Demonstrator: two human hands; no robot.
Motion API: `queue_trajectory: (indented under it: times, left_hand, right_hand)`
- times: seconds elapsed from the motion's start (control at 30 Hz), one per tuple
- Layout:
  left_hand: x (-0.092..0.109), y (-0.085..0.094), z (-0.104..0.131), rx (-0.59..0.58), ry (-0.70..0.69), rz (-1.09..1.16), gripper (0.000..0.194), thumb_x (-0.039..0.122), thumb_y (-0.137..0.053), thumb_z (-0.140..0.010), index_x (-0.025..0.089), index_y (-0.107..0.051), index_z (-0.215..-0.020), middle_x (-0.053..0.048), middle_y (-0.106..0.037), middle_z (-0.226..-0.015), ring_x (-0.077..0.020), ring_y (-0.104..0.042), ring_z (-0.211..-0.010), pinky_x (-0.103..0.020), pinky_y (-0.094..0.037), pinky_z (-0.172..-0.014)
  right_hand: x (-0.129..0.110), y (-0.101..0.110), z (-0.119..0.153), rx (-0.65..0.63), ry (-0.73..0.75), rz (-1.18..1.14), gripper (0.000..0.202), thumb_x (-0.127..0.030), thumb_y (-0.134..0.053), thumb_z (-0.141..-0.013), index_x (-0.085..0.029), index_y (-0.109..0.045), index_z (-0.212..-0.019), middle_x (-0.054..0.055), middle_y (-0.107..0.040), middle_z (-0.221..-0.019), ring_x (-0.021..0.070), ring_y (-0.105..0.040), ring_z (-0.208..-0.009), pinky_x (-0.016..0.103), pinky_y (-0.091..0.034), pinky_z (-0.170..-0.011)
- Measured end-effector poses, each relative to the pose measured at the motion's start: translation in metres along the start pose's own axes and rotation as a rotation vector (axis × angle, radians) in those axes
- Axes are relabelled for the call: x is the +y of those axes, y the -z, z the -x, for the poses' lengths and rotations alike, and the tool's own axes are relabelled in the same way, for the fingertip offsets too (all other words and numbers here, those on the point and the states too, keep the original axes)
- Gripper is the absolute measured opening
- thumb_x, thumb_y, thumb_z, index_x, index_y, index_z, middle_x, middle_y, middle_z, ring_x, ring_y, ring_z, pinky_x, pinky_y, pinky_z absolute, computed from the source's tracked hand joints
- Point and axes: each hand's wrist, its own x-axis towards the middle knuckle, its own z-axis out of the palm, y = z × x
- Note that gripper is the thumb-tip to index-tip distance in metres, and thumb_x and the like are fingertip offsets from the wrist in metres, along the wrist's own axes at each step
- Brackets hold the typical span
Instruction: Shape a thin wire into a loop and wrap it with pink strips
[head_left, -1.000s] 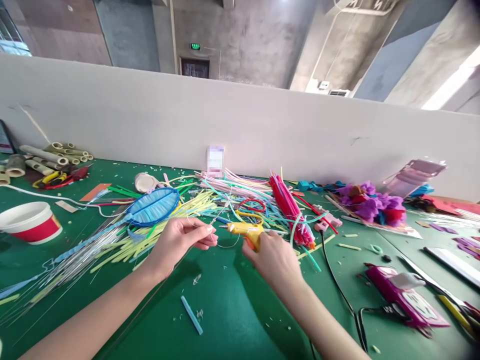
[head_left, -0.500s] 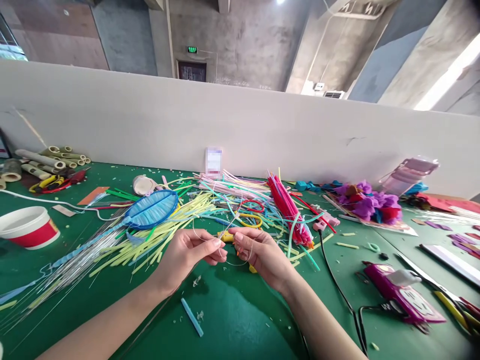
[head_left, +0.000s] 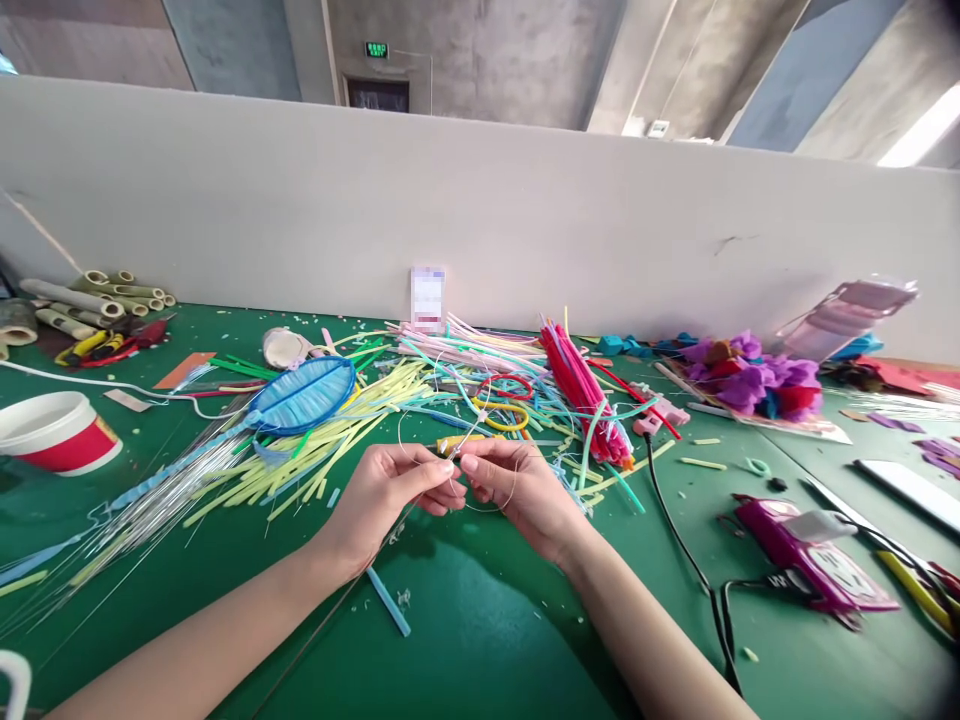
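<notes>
A thin pale wire loop (head_left: 400,428) is pinched between the fingertips of both hands over the middle of the table. My left hand (head_left: 405,490) is closed with thumb and index finger together on it. Close beside, my right hand (head_left: 517,485) pinches the wire the same way, and the fingertips of the two hands nearly touch. The exact spot where the wire ends meet is hidden by the fingers. A long thin dark strand (head_left: 315,632) runs from under my left hand toward the front edge. Just behind the fingertips lies a yellow-handled tool (head_left: 450,442).
Heaped fuzzy stems (head_left: 300,468), a blue round fan-like piece (head_left: 304,395) and a pink-red bundle (head_left: 576,390) lie beyond the hands. At left stand a paper cup (head_left: 64,440) and bamboo tubes (head_left: 112,295); at right are a purple power strip (head_left: 817,560) and black cables (head_left: 679,540).
The view has tilted down, so the table contents sit higher in the picture. Both hands keep their pinch on the wire, with fingertips slightly closer together.
</notes>
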Motion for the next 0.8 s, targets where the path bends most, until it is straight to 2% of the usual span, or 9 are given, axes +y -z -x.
queue_trajectory:
  times: [0.13,0.47,0.8]
  left_hand:
    - [-0.0014,-0.0002,-0.0016,0.001,0.003,0.03,0.019,0.033,-0.071,-0.081,0.017,-0.077,-0.074,-0.006,-0.078,-0.073,-0.0176,-0.073,-0.068,-0.024,-0.055,-0.063]
    - [-0.002,-0.0008,0.0005,-0.009,0.0,0.029,0.018,0.032,-0.071,-0.081,0.017,-0.076,-0.073,-0.006,-0.078,-0.072,-0.0173,-0.073,-0.067,-0.023,-0.055,-0.063]
    - [-0.0028,-0.0027,0.001,-0.019,-0.018,0.015,0.019,0.032,-0.072,-0.081,0.015,-0.076,-0.074,-0.007,-0.078,-0.072,-0.0185,-0.073,-0.067,-0.023,-0.055,-0.061]
  right_hand:
    - [0.0047,-0.0022,-0.0002,0.017,0.031,0.026,0.026,-0.039,-0.087,-0.066,-0.019,-0.08,-0.082,0.003,-0.072,-0.082,0.0103,-0.054,-0.065,0.025,-0.037,-0.058]
    - [0.0043,-0.0018,0.0015,0.005,-0.057,-0.079,0.024,-0.035,-0.089,-0.064,-0.021,-0.08,-0.081,0.001,-0.072,-0.08,0.0089,-0.055,-0.067,0.024,-0.037,-0.06]
    - [0.0047,-0.0017,0.0015,0.024,-0.063,-0.085,0.026,-0.036,-0.091,-0.061,-0.019,-0.08,-0.077,0.001,-0.071,-0.076,0.0092,-0.055,-0.065,0.024,-0.038,-0.059]
